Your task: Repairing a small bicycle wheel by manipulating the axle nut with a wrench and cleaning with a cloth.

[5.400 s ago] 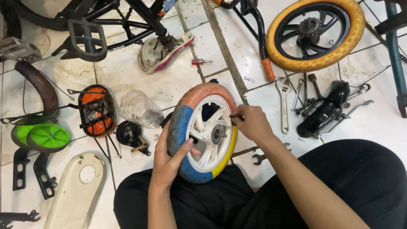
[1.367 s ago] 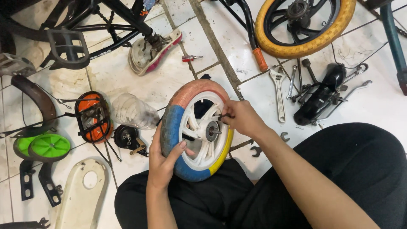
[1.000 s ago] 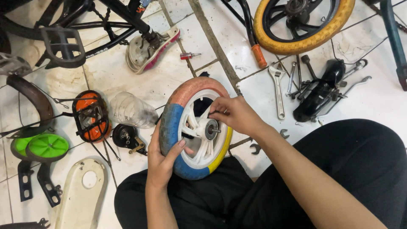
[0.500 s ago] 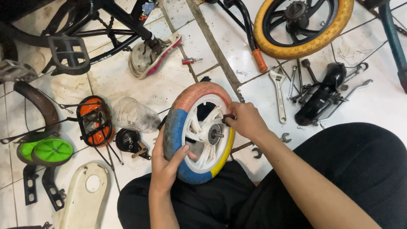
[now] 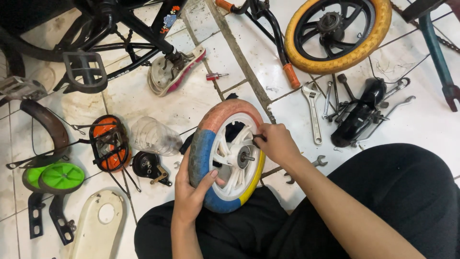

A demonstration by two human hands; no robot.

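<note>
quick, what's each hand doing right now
Left hand: closed on the multicoloured wheel, at its rim.
Right hand: closed on a small dark tool near the hub.

This is an informal bicycle repair spot on a stained white tiled floor. Parts lie scattered around: a yellow-tyred wheel far right, a black bike frame far left, green training wheels near left, and wrenches beside a black fender at right. A cream chain guard lies nearest.
</note>
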